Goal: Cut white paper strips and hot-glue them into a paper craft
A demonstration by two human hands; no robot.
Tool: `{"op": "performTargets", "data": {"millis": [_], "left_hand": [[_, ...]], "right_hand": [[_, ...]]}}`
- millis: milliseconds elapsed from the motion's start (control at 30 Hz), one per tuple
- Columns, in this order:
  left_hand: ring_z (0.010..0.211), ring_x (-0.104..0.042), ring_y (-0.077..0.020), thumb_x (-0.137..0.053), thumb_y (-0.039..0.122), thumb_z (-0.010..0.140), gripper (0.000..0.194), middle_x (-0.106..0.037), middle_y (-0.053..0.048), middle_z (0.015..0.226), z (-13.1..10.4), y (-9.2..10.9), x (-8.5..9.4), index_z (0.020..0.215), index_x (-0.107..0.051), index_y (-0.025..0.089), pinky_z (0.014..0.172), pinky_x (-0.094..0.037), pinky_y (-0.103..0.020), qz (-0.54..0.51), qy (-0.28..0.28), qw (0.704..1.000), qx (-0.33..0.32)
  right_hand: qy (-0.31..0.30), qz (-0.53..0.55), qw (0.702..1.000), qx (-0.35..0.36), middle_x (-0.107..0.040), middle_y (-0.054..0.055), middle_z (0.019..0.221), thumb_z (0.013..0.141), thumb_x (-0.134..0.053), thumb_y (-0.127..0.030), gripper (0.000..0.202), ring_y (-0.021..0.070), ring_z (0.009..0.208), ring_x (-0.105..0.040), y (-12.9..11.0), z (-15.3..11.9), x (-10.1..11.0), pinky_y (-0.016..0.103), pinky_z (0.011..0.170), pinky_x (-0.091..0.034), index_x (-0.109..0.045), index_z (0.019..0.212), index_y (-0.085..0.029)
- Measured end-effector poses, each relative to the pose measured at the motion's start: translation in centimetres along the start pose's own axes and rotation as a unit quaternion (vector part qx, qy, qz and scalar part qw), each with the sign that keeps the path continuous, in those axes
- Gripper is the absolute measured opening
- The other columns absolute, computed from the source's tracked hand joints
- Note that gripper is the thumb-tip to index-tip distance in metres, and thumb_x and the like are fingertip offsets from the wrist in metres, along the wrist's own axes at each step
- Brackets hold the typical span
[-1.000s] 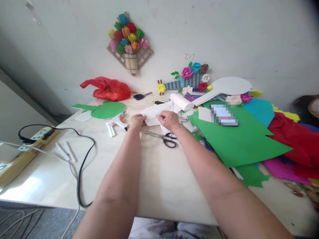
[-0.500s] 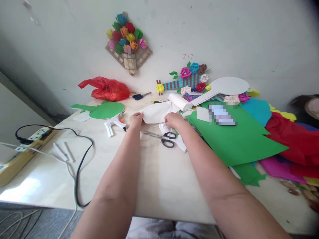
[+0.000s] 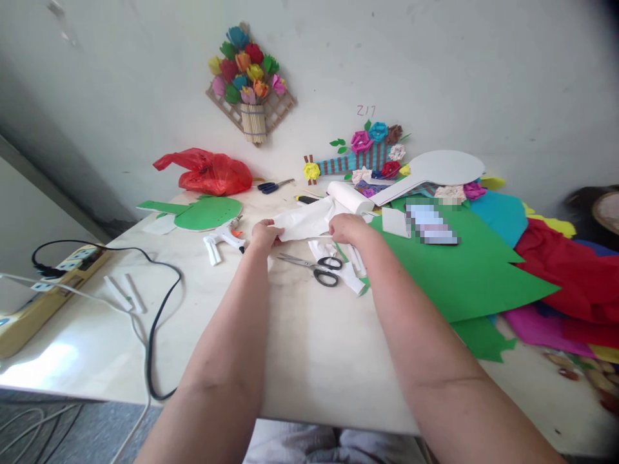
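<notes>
A thin white sheet of paper [image 3: 304,218] stretches between my two hands above the middle of the table, its near edge toward me. My left hand [image 3: 265,236] pinches its left corner. On the right side, my right hand [image 3: 350,229] is closed with its fingertips at the sheet's near edge. The sheet runs back to a white paper roll [image 3: 349,197]. Just in front of the hands lie scissors [image 3: 316,265] with black handles, apart from both hands. Crumpled white strips [image 3: 351,278] lie under and beside the scissors.
Left of my hands are a white glue gun [image 3: 223,241], a green paddle-shaped piece [image 3: 207,212] and a red plastic bag [image 3: 213,173]. Green sheets [image 3: 445,283] and a phone [image 3: 432,223] lie at right. A black cable [image 3: 169,303] loops near a power strip [image 3: 53,293].
My right hand has shifted slightly right along the sheet's near edge. The near edge is now folded narrower and pulled straighter between my hands. My left hand stays nearly in place.
</notes>
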State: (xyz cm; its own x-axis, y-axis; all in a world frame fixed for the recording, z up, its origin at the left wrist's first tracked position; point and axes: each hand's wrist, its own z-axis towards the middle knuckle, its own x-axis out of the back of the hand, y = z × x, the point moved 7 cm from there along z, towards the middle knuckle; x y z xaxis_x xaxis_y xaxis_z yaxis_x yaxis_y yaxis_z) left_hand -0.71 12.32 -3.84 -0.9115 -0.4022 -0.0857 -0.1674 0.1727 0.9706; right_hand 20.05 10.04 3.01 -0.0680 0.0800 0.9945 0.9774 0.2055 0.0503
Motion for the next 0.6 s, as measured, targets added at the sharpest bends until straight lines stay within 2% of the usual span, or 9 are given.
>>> {"op": "performTargets", "data": {"millis": [67,133,233,333,400,433,533,600], "left_hand": [[0.056,-0.060,-0.0192,-0.073,-0.005,0.047,0.050,-0.051,0.002,0.054,0.2,-0.2,0.2,0.091,-0.060,0.015,0.059,-0.052,-0.036,0.007,-0.001,1.000,0.009],[0.053,-0.060,-0.0189,-0.074,-0.005,0.046,0.060,-0.052,0.003,0.053,0.2,-0.3,0.1,0.101,-0.059,0.015,0.058,-0.053,-0.037,0.017,-0.017,0.999,0.024],[0.050,-0.060,-0.0194,-0.075,-0.003,0.048,0.076,-0.053,0.002,0.052,-0.1,-0.3,-0.1,0.118,-0.052,0.014,0.056,-0.053,-0.036,0.064,-0.044,0.996,0.040],[0.050,-0.061,-0.0195,-0.075,-0.004,0.049,0.089,-0.057,0.000,0.056,-0.6,-0.2,-0.2,0.130,-0.042,0.015,0.056,-0.052,-0.034,0.081,-0.060,0.994,0.047],[0.053,-0.063,-0.0204,-0.074,-0.007,0.048,0.095,-0.061,-0.002,0.061,-0.8,-0.2,-0.2,0.133,-0.039,0.017,0.057,-0.053,-0.033,0.049,-0.070,0.995,0.059],[0.056,-0.064,-0.0212,-0.073,-0.008,0.048,0.097,-0.063,-0.003,0.065,-0.9,-0.3,-0.2,0.134,-0.038,0.018,0.059,-0.053,-0.033,0.031,-0.076,0.994,0.066],[0.064,-0.067,-0.0238,-0.070,-0.012,0.049,0.098,-0.067,-0.008,0.077,-1.2,-0.5,-0.3,0.135,-0.037,0.019,0.063,-0.053,-0.033,0.005,-0.098,0.992,0.085],[0.068,-0.067,-0.0246,-0.068,-0.014,0.049,0.097,-0.068,-0.010,0.083,-1.1,-0.6,-0.2,0.135,-0.038,0.020,0.064,-0.053,-0.033,-0.002,-0.108,0.990,0.090]], "right_hand": [[0.025,0.022,0.999,-0.034,-0.066,0.012,0.104,0.067,-0.058,-0.012,0.030,0.0260,0.098,-0.060,1.0,-0.2,1.0,0.032,0.080,-0.045,-0.069,0.095,-0.016],[0.077,0.069,0.993,-0.048,-0.067,0.011,0.100,0.068,-0.059,-0.012,0.025,0.0246,0.096,-0.061,1.5,-0.3,2.2,0.031,0.078,-0.045,-0.069,0.090,-0.016],[0.119,0.259,0.958,-0.014,-0.069,0.008,0.086,0.073,-0.058,-0.016,0.017,0.0172,0.078,-0.065,0.5,-0.3,2.6,0.023,0.066,-0.048,-0.067,0.087,-0.015],[0.045,0.507,0.860,0.030,-0.068,0.006,0.072,0.082,-0.051,-0.021,0.018,0.0117,0.056,-0.063,-2.2,0.1,0.8,0.017,0.046,-0.044,-0.060,0.095,-0.013],[0.015,0.602,0.797,0.040,-0.066,0.004,0.065,0.084,-0.050,-0.021,0.016,0.0101,0.050,-0.060,-3.9,0.2,-0.4,0.016,0.040,-0.041,-0.057,0.095,-0.012],[0.005,0.629,0.777,0.037,-0.065,0.003,0.062,0.083,-0.050,-0.019,0.014,0.0092,0.047,-0.059,-4.5,0.2,-1.0,0.015,0.039,-0.040,-0.057,0.092,-0.011],[-0.015,0.664,0.747,0.034,-0.062,0.000,0.056,0.075,-0.053,-0.006,0.014,0.0089,0.048,-0.058,-5.9,0.5,-2.6,0.015,0.040,-0.042,-0.058,0.086,-0.012],[-0.016,0.662,0.749,0.024,-0.060,-0.002,0.053,0.069,-0.054,0.000,0.016,0.0090,0.048,-0.058,-6.2,0.7,-3.3,0.015,0.042,-0.044,-0.059,0.079,-0.011]]}}
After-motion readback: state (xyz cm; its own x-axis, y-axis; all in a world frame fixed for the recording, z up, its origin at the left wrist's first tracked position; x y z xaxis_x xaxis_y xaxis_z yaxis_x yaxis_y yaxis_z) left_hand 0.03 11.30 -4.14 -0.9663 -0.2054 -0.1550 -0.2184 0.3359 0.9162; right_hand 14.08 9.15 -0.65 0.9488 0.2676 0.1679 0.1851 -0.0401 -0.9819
